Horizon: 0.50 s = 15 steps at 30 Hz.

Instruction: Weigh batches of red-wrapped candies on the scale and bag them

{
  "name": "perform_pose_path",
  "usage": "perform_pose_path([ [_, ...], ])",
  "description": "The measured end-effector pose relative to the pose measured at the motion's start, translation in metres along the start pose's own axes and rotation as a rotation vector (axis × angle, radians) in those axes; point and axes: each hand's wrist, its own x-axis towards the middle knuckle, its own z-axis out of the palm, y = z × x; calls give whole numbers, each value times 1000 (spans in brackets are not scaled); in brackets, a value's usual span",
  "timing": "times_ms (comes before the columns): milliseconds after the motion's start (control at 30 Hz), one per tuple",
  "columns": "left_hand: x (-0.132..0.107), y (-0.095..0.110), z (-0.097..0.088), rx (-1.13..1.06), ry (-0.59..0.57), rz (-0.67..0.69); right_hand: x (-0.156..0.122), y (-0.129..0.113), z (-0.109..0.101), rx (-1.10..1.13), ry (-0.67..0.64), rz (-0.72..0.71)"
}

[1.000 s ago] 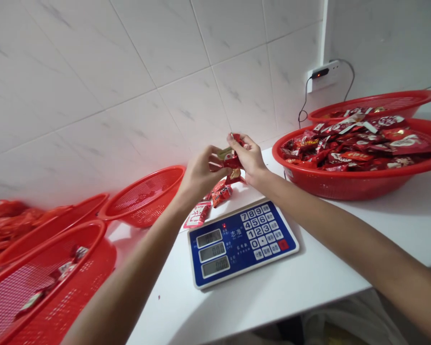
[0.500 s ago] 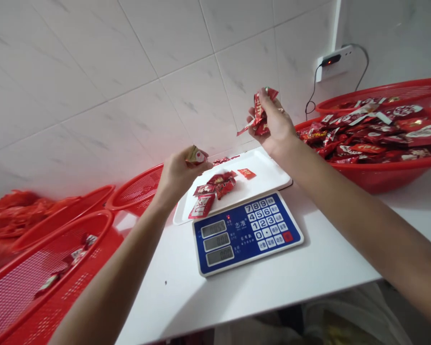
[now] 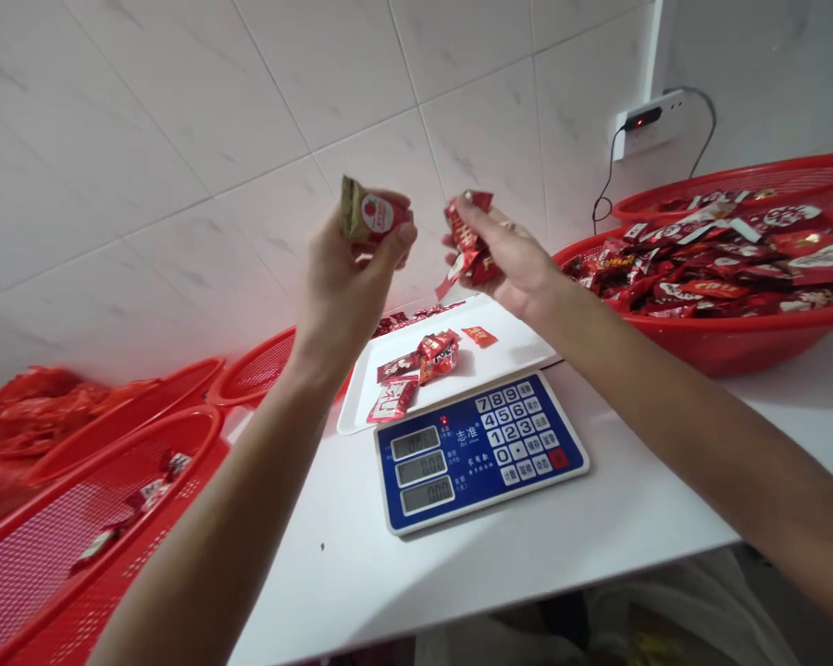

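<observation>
My left hand [image 3: 343,277] is raised in front of the tiled wall, pinching a small gold and red wrapped candy [image 3: 366,215] at its fingertips. Close to its right, my right hand [image 3: 510,259] is closed around a bunch of red wrapped candies [image 3: 466,245]. Below both hands a white weighing tray [image 3: 520,347] of a blue-faced electronic scale [image 3: 482,449] carries several loose red candies [image 3: 423,361].
A big red basket [image 3: 728,338] full of red candies stands at right, another red basket [image 3: 742,180] behind it. Red mesh baskets [image 3: 111,518] sit at left, one with a few candies. A wall socket [image 3: 642,125] with a cable is at upper right.
My left hand rose from near the tray up to face level with the gold candy. My right hand came slightly down and left toward it, still gripping the red candies.
</observation>
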Motion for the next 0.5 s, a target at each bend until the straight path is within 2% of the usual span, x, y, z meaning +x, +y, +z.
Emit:
perform_pose_path([
  [100,17,-5,20,65,-4,47,-9,6,7,-24,-173,80],
  [200,25,-6,34,-15,-99,-62,-10,8,8,5,-282,108],
  [267,24,-3,36,-94,-155,-127,-7,6,5,30,-335,103],
  [333,22,2,34,-166,-167,-135,-4,2,2,55,-389,84],
  [433,19,11,30,-241,-191,-84,-6,-7,3,93,-449,52],
  [500,18,17,29,-212,-217,-11,-11,-14,6,116,-470,42],
])
